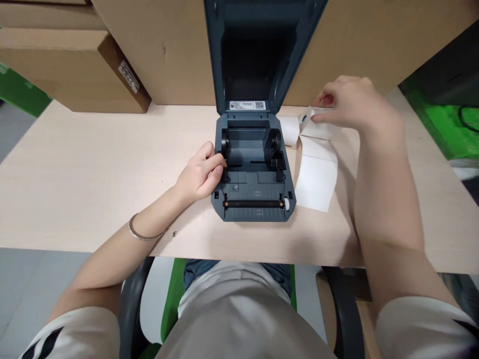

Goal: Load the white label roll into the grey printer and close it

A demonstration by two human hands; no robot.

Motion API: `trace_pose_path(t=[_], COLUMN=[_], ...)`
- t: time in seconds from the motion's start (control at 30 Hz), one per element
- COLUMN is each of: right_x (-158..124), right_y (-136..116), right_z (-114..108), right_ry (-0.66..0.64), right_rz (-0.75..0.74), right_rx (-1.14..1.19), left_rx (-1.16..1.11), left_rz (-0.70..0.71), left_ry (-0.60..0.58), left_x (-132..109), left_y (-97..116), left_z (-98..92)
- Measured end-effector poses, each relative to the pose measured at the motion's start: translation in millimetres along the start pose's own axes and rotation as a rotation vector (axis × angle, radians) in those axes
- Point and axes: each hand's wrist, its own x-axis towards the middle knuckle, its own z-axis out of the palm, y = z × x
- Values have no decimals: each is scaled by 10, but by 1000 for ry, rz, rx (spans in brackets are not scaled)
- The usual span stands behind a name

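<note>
A dark grey label printer (258, 187) sits on the table with its lid (245, 107) raised. Inside it are two black roll holders and a black roller near the front. My left hand (202, 172) grips the printer's left rim, its fingers curled over the edge. To the right of the printer, my right hand (348, 102) has its thumb and fingers on a white label roll (314, 128), partly hidden by the hand. A loose strip of labels (317, 172) trails from it toward the front. Another white roll (289, 130) lies against the printer's right side.
Behind the printer stands a large cardboard panel (175, 55). Cardboard boxes (71, 70) are stacked at the back left. The pale wooden table (93, 174) reaches out to both sides. A green surface with a black cable (466, 119) is beyond its right edge.
</note>
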Motion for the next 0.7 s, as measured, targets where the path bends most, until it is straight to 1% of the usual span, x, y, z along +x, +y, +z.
trace_pose_path(t=[0.07,0.17,0.27,0.47,0.53,0.57,0.63,0.7], right_x=[-29,-54,-52,38,24,-5,-112,-272], right_y=[-97,-200,-263,-399,-431,-433,-388,-275], right_z=[0,29,76,199,160,110,-43,-228], right_ry=[-25,-147,-208,-371,-351,-312,-195,-49], right_rz=[-28,-53,-65,-12,4,13,50,74], right_rx=[20,93,114,95,85,70,16,-32], left_rx=[-1,-4,-8,-11,-11,-11,-15,-21], left_rz=[3,4,-4,3,2,2,2,1], left_ry=[9,8,-2,-3,-1,-2,2,4], left_x=[2,2,-1,-9,-9,-8,-7,-8], left_y=[0,-2,-5,-6,-4,-2,1,4], left_z=[3,0,-4,1,-1,-2,-6,-8])
